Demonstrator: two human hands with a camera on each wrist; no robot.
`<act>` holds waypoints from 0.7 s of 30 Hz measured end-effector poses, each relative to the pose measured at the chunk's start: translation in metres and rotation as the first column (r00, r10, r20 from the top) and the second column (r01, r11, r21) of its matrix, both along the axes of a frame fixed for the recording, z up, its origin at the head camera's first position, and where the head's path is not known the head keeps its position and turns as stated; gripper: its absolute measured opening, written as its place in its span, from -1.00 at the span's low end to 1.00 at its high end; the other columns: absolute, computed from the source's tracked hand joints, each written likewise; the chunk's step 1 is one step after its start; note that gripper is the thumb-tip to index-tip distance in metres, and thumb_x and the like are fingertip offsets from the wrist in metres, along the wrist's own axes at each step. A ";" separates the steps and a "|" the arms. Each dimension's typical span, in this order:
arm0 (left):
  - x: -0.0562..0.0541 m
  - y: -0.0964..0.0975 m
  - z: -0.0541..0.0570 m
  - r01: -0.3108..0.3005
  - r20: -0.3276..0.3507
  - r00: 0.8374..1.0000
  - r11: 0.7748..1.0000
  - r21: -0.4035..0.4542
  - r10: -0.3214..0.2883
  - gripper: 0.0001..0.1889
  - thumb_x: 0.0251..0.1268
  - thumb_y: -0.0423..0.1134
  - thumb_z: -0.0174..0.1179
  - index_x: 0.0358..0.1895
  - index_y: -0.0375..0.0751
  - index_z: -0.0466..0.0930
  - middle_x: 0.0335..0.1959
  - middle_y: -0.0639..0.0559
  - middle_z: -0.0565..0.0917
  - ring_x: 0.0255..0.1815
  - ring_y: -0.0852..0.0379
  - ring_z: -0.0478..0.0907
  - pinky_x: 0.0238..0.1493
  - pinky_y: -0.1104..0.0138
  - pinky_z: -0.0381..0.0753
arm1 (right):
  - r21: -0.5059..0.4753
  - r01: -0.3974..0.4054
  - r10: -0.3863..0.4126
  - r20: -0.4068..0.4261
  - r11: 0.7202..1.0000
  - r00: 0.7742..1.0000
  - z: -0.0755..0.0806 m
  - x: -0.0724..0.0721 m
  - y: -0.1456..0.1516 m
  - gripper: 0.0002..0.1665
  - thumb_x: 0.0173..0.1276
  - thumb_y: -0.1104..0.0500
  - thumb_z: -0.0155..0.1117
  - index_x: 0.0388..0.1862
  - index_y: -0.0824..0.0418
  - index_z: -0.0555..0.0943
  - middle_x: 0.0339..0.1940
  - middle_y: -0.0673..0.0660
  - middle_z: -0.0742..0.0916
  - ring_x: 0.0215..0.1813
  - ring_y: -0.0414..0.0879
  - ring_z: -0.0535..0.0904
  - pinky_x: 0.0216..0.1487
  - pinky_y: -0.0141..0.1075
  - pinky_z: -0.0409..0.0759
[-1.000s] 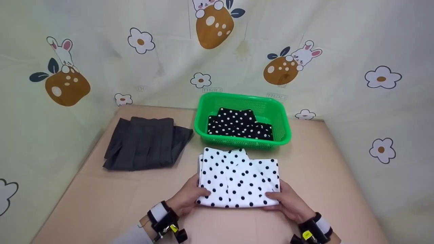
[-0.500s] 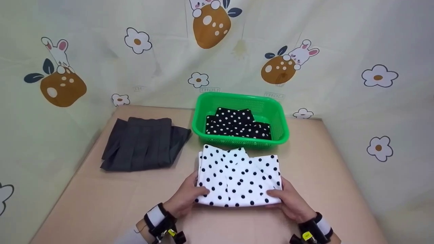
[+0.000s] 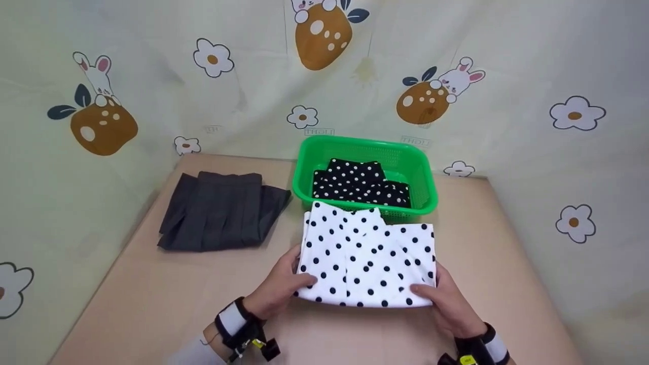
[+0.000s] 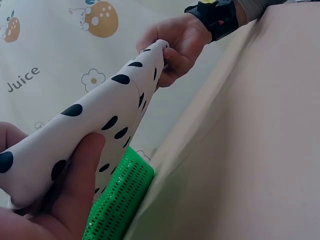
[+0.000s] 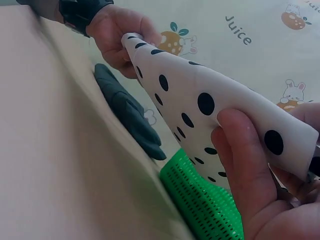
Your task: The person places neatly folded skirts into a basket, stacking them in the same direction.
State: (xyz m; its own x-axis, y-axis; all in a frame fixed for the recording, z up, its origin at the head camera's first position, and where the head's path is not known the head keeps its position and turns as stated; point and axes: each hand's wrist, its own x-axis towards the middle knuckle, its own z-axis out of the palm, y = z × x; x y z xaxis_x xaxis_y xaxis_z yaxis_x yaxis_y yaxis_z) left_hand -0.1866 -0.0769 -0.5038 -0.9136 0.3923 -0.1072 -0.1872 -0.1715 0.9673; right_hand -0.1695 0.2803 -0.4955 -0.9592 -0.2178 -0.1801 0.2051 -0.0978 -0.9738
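Note:
A folded white garment with black polka dots (image 3: 367,258) is held up off the table between both hands. My left hand (image 3: 278,285) grips its left lower corner, thumb on top and fingers beneath. The right hand (image 3: 453,303) grips the opposite lower corner the same way. In the left wrist view the garment (image 4: 97,107) stretches tilted from one hand to the other. Its far edge overlaps the front rim of a green plastic basket (image 3: 430,195) in the head view. Inside the basket lies a folded black garment with white dots (image 3: 355,182).
A folded dark grey pleated garment (image 3: 223,213) lies on the table left of the basket. The beige tabletop (image 3: 203,304) meets a printed fabric curtain (image 3: 253,76) at the back and both sides.
Both hands have lifted the white dotted garment and carried it forward and slightly right, so its far edge now overlaps the basket's front. The basket and grey garment stay in place.

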 end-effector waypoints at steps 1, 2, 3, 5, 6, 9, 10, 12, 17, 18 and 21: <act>-0.001 0.000 0.001 0.006 -0.008 1.000 1.000 -0.002 -0.006 -0.06 0.18 -0.52 0.20 0.68 -0.33 0.04 0.51 -0.30 0.49 0.35 0.00 0.59 0.25 0.34 0.65 | -0.005 -0.012 0.012 -0.006 1.000 1.000 0.002 0.001 0.001 0.07 0.30 0.49 0.29 0.71 0.31 0.01 0.36 0.05 0.65 0.27 -0.15 0.67 0.32 -0.31 0.65; -0.001 -0.001 0.002 0.011 -0.016 1.000 1.000 -0.004 -0.011 -0.07 0.18 -0.52 0.20 0.68 -0.34 0.05 0.51 -0.31 0.48 0.35 -0.01 0.59 0.26 0.34 0.65 | -0.007 -0.024 0.024 -0.013 1.000 1.000 0.003 0.001 0.002 0.07 0.32 0.49 0.28 0.71 0.32 -0.02 0.36 0.05 0.65 0.28 -0.14 0.68 0.32 -0.30 0.66; -0.002 -0.001 0.002 0.017 -0.022 1.000 1.000 -0.004 -0.017 -0.07 0.19 -0.52 0.20 0.68 -0.33 0.06 0.51 -0.31 0.49 0.36 -0.01 0.60 0.26 0.33 0.66 | -0.010 -0.037 0.037 -0.019 0.999 0.999 0.005 0.002 0.003 0.08 0.34 0.49 0.27 0.72 0.32 -0.04 0.37 0.04 0.65 0.29 -0.14 0.68 0.33 -0.29 0.66; -0.004 0.000 0.005 0.027 -0.039 0.999 1.000 -0.001 -0.027 -0.08 0.20 -0.53 0.20 0.68 -0.33 0.06 0.51 -0.31 0.49 0.36 -0.01 0.60 0.27 0.32 0.66 | -0.013 -0.056 0.055 -0.030 0.998 0.998 0.010 0.001 0.005 0.07 0.36 0.49 0.26 0.72 0.32 -0.07 0.36 0.02 0.65 0.29 -0.12 0.70 0.32 -0.26 0.68; -0.005 0.000 0.006 0.033 -0.048 0.998 0.999 0.001 -0.033 -0.09 0.20 -0.53 0.20 0.68 -0.33 0.06 0.51 -0.32 0.49 0.36 -0.02 0.60 0.27 0.32 0.67 | -0.011 -0.061 0.061 -0.037 0.998 0.997 0.012 0.001 0.006 0.07 0.37 0.49 0.26 0.72 0.32 -0.07 0.35 0.01 0.66 0.28 -0.11 0.71 0.31 -0.25 0.69; -0.011 0.002 0.013 0.056 -0.085 0.995 0.998 0.011 -0.055 -0.09 0.22 -0.54 0.20 0.68 -0.34 0.05 0.51 -0.33 0.47 0.36 -0.02 0.60 0.28 0.30 0.67 | -0.001 -0.069 0.069 -0.068 0.998 0.995 0.021 -0.001 0.008 0.04 0.39 0.48 0.25 0.71 0.31 -0.06 0.29 -0.01 0.70 0.22 -0.10 0.75 0.27 -0.23 0.72; -0.013 0.003 0.016 0.064 -0.100 0.993 0.998 0.014 -0.062 -0.08 0.22 -0.54 0.19 0.68 -0.34 0.03 0.52 -0.34 0.46 0.36 -0.02 0.60 0.28 0.30 0.67 | 0.005 -0.068 0.068 -0.083 0.998 0.994 0.024 -0.002 0.009 0.03 0.39 0.48 0.25 0.70 0.32 -0.05 0.27 -0.01 0.72 0.21 -0.10 0.75 0.26 -0.22 0.72; -0.019 0.004 0.020 0.074 -0.125 0.990 0.997 0.020 -0.071 -0.09 0.23 -0.55 0.18 0.68 -0.36 0.03 0.52 -0.36 0.45 0.36 -0.02 0.60 0.28 0.30 0.67 | 0.017 -0.063 0.064 -0.113 0.998 0.992 0.030 -0.004 0.009 0.01 0.40 0.48 0.25 0.70 0.32 -0.02 0.25 -0.02 0.74 0.18 -0.10 0.76 0.24 -0.22 0.73; -0.035 0.004 0.033 0.058 -0.163 0.985 0.998 0.024 -0.054 -0.10 0.22 -0.56 0.17 0.67 -0.34 0.04 0.49 -0.37 0.47 0.32 0.00 0.61 0.24 0.29 0.69 | 0.032 -0.031 0.036 -0.167 0.999 0.985 0.046 -0.016 0.008 -0.07 0.41 0.49 0.25 0.67 0.30 0.09 0.20 0.01 0.78 0.12 -0.07 0.80 0.18 -0.18 0.77; -0.038 0.005 0.035 0.052 -0.164 0.985 0.998 0.024 -0.047 -0.09 0.21 -0.56 0.17 0.67 -0.33 0.05 0.48 -0.37 0.48 0.30 0.00 0.62 0.22 0.29 0.70 | 0.032 -0.026 0.032 -0.172 0.999 0.985 0.049 -0.019 0.007 -0.09 0.42 0.50 0.24 0.66 0.30 0.11 0.19 0.02 0.78 0.10 -0.06 0.81 0.16 -0.18 0.77; -0.049 0.004 0.041 0.033 -0.167 0.986 0.999 0.029 -0.028 -0.09 0.19 -0.57 0.17 0.67 -0.32 0.06 0.47 -0.39 0.48 0.29 -0.02 0.63 0.20 0.26 0.72 | 0.038 -0.016 0.022 -0.179 0.999 0.984 0.059 -0.031 0.004 -0.12 0.43 0.49 0.24 0.66 0.32 0.14 0.16 0.04 0.78 0.07 -0.05 0.82 0.12 -0.18 0.79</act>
